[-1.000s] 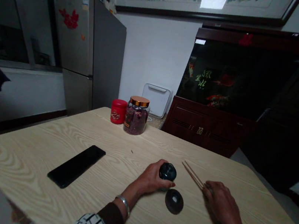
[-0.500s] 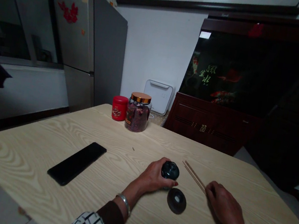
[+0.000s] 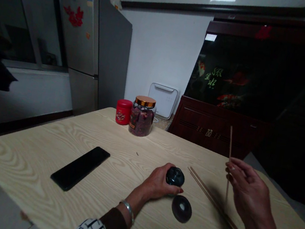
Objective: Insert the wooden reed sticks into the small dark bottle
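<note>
My left hand (image 3: 159, 182) rests on the wooden table (image 3: 51, 141) with its fingers wrapped round a small dark round pot (image 3: 175, 176). A dark round lid (image 3: 181, 208) lies flat on the table just in front of the pot. My right hand (image 3: 248, 190) is raised above the table and pinches one thin stick (image 3: 230, 145), which stands nearly upright. Two more thin sticks (image 3: 211, 198) lie on the table between the pot and my right hand.
A black phone (image 3: 80, 167) lies on the table's left part. A red tin (image 3: 123, 111) and a glass jar with a copper lid (image 3: 142, 116) stand at the far edge. Behind are a fridge (image 3: 94, 44), a white box (image 3: 161, 100) and a dark cabinet with a fish tank (image 3: 231, 88).
My right hand has lifted off the table with one stick, now held upright. My left hand has stayed on the pot.
</note>
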Demonstrator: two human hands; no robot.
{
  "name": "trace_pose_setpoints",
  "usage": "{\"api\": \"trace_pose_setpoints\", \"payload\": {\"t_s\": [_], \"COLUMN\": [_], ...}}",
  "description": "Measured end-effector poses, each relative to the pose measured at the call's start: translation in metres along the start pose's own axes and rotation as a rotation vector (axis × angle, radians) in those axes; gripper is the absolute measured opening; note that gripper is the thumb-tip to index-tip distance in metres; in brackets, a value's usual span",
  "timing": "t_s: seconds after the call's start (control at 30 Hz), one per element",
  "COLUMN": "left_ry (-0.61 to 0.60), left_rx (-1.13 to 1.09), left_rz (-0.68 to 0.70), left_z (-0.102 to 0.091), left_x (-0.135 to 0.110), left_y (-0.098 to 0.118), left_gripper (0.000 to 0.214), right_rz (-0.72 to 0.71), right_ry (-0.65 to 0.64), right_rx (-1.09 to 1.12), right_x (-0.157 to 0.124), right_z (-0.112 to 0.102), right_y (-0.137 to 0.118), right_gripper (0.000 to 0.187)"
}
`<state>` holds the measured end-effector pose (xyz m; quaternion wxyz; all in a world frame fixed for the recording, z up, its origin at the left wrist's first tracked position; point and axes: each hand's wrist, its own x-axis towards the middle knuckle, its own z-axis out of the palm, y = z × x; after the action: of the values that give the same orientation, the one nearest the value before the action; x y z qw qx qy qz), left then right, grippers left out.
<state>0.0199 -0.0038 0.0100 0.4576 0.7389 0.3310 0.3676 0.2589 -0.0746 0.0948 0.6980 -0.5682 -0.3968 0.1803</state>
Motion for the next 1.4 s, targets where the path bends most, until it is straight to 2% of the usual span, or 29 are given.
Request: {"api": "trace_pose_setpoints", "payload": {"t_s": [0.13,0.27,0.47,0.57,0.8,0.9,1.0,1.07,1.13,1.2,1.3,1.4], "left_ry": [0.002,-0.008,-0.014,-0.018,-0.009,-0.009,-0.017,-0.020,-0.020,-0.026,-0.031,-0.025], "left_rx": [0.012,0.026,-0.005,-0.003,0.010,0.014,0.002,-0.008,-0.012,-0.017,-0.023,-0.011], "left_rz": [-0.013,-0.003,-0.004,-0.014,0.005,0.003,-0.011,-0.019,-0.019,-0.014,-0.012,-0.013], "left_z": [0.000,-0.001,-0.001,-0.001,0.000,0.001,0.001,0.001,0.001,0.001,0.001,0.001], "left_x": [0.001,0.002,0.002,0.003,0.003,0.004,0.003,0.003,0.003,0.004,0.004,0.004], "left_y": [-0.001,0.000,0.001,0.002,0.003,0.004,0.004,0.004,0.004,0.004,0.003,0.003], "left_gripper": [0.066,0.066,0.067,0.067,0.064,0.063,0.062,0.061,0.061,0.060,0.059,0.059], "right_rz": [0.038,0.026,-0.045,-0.078,0.004,0.030,-0.059,-0.156,-0.134,-0.068,-0.028,-0.020], "right_ry": [-0.040,-0.076,-0.088,-0.140,-0.485,-0.611,-0.599,-0.566,-0.565,-0.600,-0.659,-0.691], "right_rx": [0.310,0.372,0.294,0.208,-0.038,-0.159,-0.409,-0.690,-0.970,-1.135,-1.171,-1.140], "right_x": [-0.003,-0.010,-0.013,-0.012,-0.021,-0.011,0.014,0.030,0.040,0.042,0.036,0.032], "right_z": [0.038,0.057,0.063,0.062,0.068,0.057,0.027,0.002,-0.018,-0.030,-0.032,-0.028], "right_y": [-0.020,-0.019,-0.010,-0.005,0.006,0.004,0.012,0.026,0.046,0.064,0.082,0.087], "right_gripper": [0.045,0.037,0.030,0.027,0.034,0.041,0.037,0.025,0.015,0.009,0.008,0.005]}}
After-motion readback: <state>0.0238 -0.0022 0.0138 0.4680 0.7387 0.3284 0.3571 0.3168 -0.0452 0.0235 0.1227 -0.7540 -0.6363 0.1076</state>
